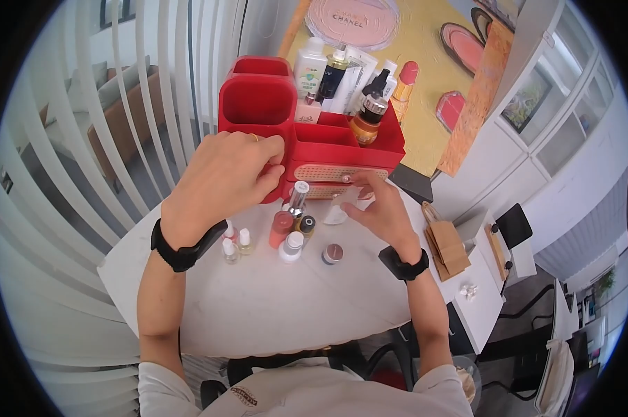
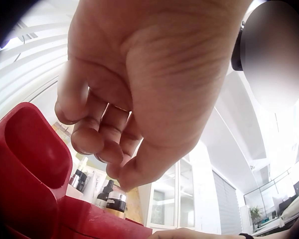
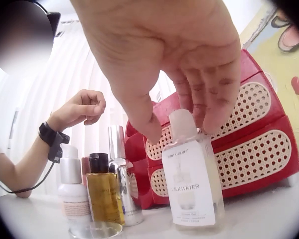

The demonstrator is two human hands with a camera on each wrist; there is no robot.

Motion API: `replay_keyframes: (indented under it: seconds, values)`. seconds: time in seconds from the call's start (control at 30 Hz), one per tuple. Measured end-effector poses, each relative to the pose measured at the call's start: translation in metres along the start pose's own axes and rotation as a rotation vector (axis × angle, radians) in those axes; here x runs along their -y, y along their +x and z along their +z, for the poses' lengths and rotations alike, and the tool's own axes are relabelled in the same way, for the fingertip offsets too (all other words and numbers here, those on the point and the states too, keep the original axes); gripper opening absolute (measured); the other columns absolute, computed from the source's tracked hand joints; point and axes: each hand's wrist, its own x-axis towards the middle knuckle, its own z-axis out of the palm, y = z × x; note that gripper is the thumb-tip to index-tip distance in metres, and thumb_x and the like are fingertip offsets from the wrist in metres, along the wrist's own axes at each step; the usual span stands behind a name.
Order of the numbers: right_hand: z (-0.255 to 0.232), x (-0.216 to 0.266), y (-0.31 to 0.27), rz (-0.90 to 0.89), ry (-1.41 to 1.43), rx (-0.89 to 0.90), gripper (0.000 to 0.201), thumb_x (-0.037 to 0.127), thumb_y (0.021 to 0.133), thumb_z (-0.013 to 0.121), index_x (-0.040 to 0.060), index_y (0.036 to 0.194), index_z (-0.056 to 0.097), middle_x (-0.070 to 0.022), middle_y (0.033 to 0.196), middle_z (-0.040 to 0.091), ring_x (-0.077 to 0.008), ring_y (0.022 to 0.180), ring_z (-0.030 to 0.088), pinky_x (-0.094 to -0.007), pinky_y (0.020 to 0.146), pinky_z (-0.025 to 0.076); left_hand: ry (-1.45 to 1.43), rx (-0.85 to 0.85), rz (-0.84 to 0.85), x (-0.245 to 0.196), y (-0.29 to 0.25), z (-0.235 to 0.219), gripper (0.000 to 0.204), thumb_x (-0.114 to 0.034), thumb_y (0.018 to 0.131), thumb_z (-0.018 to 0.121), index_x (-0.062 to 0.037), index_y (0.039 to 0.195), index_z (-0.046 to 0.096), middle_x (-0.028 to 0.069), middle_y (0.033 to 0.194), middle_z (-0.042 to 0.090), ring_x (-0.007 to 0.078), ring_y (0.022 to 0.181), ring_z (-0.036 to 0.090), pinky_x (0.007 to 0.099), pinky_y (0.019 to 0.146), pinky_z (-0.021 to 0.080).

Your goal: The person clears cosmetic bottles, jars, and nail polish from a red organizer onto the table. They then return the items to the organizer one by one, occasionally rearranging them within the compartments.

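Observation:
My right hand [image 1: 380, 214] reaches down at the front of the red organizer [image 3: 254, 129]. Beneath it a clear bottle with a white "MILK WATER" label [image 3: 192, 186] stands upright on the table. The thumb [image 3: 144, 122] and fingers are spread on either side of its pale cap [image 3: 183, 123], with a gap showing on the thumb's side. Over the organizer's left part, my left hand [image 1: 227, 170] is raised with loosely bent fingers; its palm shows nothing held in the left wrist view [image 2: 154, 84].
Left of the labelled bottle stand a silver bottle [image 3: 120, 169], an amber bottle [image 3: 104, 191], a white pump bottle [image 3: 72, 191] and a coral tube [image 1: 281, 226]. A small jar [image 1: 332, 254] is nearer me. Several bottles fill the organizer's back. A paper bag [image 1: 447, 249] stands right.

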Motion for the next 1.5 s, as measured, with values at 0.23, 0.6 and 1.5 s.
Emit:
replay_keyframes:
  seconds: [0.23,0.6,1.5]
  values:
    - [-0.009,0.033,-0.037,-0.006,-0.009,0.251,0.023,0.018,0.080,0.075,0.0060,0.096,0.063,-0.0072,0.094,0.065,-0.0242,0.084,0.064,-0.0364,0.072,0.053,0.006,-0.021,0.013,0.001,0.000,-0.001,0.012,-0.013,0.079,0.069,-0.0062,0.080,0.059,0.0082,0.061,0.058,0.0279,0.058,0.059,0.0386,0.054,0.043]
    - [0.004,-0.003,-0.060,-0.063,-0.116,0.423,0.016,0.008,0.078,0.069,0.0085,0.092,0.062,-0.0070,0.091,0.064,-0.0271,0.086,0.065,-0.0401,0.074,0.053,0.028,0.094,-0.036,-0.009,0.001,-0.012,0.013,-0.014,0.080,0.068,-0.0034,0.078,0.060,0.0129,0.070,0.067,0.0314,0.065,0.065,0.0392,0.060,0.050]
    - [-0.053,-0.017,0.132,0.006,-0.108,-0.271,0.042,0.028,0.078,0.081,-0.0011,0.101,0.062,-0.0128,0.086,0.069,-0.0186,0.074,0.063,-0.0303,0.069,0.052,0.032,0.108,-0.087,-0.008,0.001,-0.022,0.014,-0.017,0.082,0.070,-0.0053,0.082,0.062,0.0120,0.069,0.066,0.0294,0.065,0.066,0.0376,0.061,0.052]
